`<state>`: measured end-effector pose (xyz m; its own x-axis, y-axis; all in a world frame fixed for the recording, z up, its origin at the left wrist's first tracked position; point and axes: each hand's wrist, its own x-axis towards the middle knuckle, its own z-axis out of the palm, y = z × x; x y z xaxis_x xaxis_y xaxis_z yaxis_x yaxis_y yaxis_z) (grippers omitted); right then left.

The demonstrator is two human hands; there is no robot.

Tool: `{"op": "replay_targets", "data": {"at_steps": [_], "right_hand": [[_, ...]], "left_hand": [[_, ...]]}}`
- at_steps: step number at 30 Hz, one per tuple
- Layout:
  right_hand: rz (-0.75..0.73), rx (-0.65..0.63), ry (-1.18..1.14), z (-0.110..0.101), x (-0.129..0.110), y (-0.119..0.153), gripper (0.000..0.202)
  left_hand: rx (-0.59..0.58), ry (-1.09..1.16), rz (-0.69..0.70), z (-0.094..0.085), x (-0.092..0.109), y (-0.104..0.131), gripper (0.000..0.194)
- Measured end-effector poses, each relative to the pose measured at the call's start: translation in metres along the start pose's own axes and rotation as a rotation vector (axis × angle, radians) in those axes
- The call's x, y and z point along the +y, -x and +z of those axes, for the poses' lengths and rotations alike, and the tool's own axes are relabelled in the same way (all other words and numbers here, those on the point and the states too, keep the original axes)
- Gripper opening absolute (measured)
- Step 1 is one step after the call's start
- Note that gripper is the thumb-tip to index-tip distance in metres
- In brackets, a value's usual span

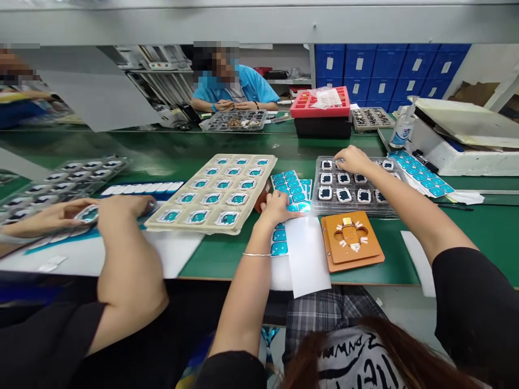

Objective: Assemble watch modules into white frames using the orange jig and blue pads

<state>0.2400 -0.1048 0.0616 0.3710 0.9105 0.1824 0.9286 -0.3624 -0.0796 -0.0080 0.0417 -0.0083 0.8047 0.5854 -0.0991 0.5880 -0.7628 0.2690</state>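
My left hand [276, 209] rests on the blue sticker sheets [288, 186], beside a white paper strip [308, 256]; its thumb is spread from the fingers. My right hand [352, 160] reaches over the clear tray [320, 205] of white-rimmed dark parts, fingers bent together at a part in the back row; what they hold, if anything, is hidden. The orange fixture [352, 241] lies in front of that tray. Left of my left hand stands a beige tray [243, 222] with rows of teal-faced parts.
At the left a co-worker's hands [117, 208] handle a teal part. Another person [239, 86] sits across the bench behind a parts tray [237, 120]. A red bin [320, 111], a bottle [402, 132] and a white foam box [466, 159] stand at the back.
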Motion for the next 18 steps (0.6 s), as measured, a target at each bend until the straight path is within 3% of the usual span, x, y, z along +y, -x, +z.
{"op": "replay_targets", "data": {"at_steps": [6, 10, 14, 18], "right_hand": [[-0.121, -0.069, 0.035, 0.014, -0.015, -0.009, 0.035], [-0.120, -0.082, 0.038, 0.022, -0.014, -0.013, 0.034], [-0.123, -0.088, 0.014, 0.022, -0.012, -0.016, 0.032], [-0.128, -0.078, -0.031, 0.017, -0.015, -0.018, 0.032]], "left_hand": [[0.010, 0.067, 0.019, -0.005, 0.003, 0.003, 0.051], [0.021, 0.126, 0.119, -0.009, 0.004, 0.007, 0.055], [-0.001, 0.153, 0.256, -0.010, 0.001, 0.007, 0.034], [-0.031, 0.148, 0.249, -0.009, -0.006, 0.003, 0.027]]}}
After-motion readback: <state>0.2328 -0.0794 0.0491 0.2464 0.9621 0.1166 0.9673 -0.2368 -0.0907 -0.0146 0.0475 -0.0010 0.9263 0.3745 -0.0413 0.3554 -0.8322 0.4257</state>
